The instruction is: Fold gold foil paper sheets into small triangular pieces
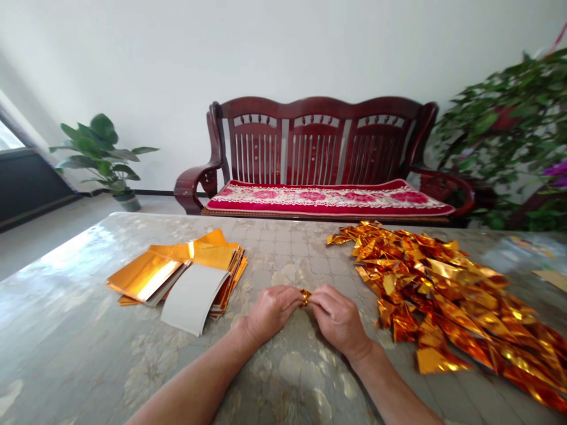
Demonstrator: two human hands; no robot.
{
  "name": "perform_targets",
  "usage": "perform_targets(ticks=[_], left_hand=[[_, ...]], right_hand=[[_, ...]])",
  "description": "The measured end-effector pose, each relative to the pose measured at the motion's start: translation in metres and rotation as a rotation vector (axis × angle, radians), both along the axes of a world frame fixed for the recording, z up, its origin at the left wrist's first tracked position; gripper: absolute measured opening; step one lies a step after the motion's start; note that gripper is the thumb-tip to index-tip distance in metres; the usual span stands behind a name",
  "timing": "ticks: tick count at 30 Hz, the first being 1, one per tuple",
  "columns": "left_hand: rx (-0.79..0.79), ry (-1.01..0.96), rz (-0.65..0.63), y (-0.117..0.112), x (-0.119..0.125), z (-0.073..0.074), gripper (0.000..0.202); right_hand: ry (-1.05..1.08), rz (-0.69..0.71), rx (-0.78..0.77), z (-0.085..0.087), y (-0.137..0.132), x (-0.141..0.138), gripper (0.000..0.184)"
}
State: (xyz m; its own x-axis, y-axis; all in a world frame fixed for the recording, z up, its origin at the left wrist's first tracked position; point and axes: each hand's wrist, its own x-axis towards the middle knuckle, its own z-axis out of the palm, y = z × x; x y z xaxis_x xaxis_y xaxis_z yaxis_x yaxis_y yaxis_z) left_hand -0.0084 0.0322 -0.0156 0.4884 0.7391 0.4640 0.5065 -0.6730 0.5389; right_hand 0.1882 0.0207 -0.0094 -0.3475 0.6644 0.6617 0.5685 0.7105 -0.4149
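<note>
My left hand (270, 311) and my right hand (339, 319) meet over the middle of the table, fingers curled. Between their fingertips they pinch a small piece of gold foil paper (305, 297), mostly hidden by the fingers. To the left lies a stack of flat gold foil sheets (177, 273), one turned white side up. To the right spreads a heap of folded gold foil pieces (447, 289).
The table (88, 330) has a marbled, glossy top. Behind it stands a dark red wooden bench (319, 141) with a red cushion. A potted plant (104, 153) is on the floor at left, and a leafy plant (514, 130) at right.
</note>
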Motion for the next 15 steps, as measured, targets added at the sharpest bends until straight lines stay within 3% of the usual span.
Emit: perform_targets(ticks=[8, 15], left_hand=[[-0.044, -0.069, 0.005, 0.0015, -0.0003, 0.0027, 0.020], [-0.025, -0.009, -0.003, 0.0006, 0.0009, 0.0019, 0.021]], right_hand=[[0.026, -0.013, -0.017, -0.0004, -0.0005, -0.0018, 0.017], [-0.001, -0.023, -0.038, -0.0011, -0.0013, -0.0019, 0.017]])
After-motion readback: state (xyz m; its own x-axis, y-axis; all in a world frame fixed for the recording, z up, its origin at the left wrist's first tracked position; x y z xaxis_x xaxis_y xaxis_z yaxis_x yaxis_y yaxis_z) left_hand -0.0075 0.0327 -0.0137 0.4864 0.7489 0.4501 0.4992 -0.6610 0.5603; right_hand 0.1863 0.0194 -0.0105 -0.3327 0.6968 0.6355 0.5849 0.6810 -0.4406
